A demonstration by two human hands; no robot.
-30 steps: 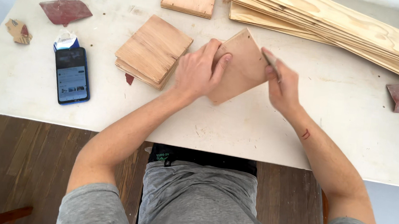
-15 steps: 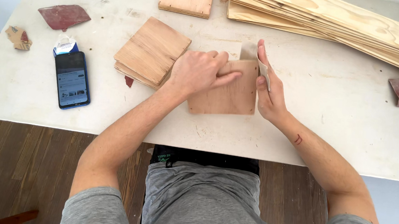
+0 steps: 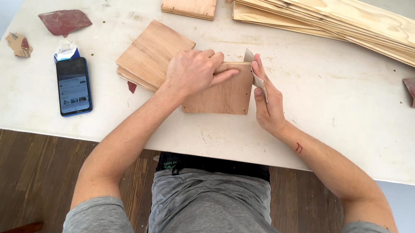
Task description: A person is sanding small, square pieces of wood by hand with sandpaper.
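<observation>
Left hand [image 3: 193,71] hides the square board's [image 3: 223,95] top-left.

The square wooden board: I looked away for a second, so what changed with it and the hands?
The square wooden board was turned from diagonal to square-on. The right hand brought its grey sandpaper piece against the board's right edge. The left hand still presses it down; the blue phone stayed.

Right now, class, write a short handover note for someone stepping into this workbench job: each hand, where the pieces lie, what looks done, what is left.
Left hand: pressed flat on the square plywood piece, pinning it to the white table.
Right hand: holds a folded sandpaper sheet against the piece's right edge.
Nearby: stack of similar plywood squares to the left, long plywood strips at the back, a smartphone far left.
Done: cannot tell which edges are already smoothed.
Left: judging by the grip, the right edge is in hand; the other edges likely follow.
</observation>
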